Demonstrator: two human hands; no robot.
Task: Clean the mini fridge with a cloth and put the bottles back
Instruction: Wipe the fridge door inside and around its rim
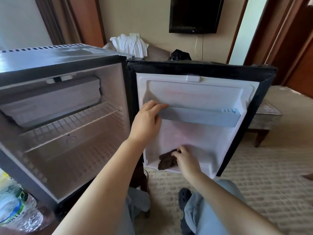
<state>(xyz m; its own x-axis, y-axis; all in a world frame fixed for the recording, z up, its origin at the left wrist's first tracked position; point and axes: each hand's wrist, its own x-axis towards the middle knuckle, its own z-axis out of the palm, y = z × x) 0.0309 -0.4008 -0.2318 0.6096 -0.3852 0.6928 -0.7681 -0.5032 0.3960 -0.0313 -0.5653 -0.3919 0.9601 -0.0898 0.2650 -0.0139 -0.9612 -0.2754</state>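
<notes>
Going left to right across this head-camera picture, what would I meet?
Plastic-wrapped bottles with green labels, white wire fridge shelf, left hand gripping the pale blue door shelf, right hand pinching the dark brown cloth, beige padded bench.

Left grip [147, 119] curled, arm outstretched high; right grip [185, 160] pinching, lower and nearer

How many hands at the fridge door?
2: left hand grips the door rack at its left end; right hand holds the brown cloth low on the fridge door.
</notes>
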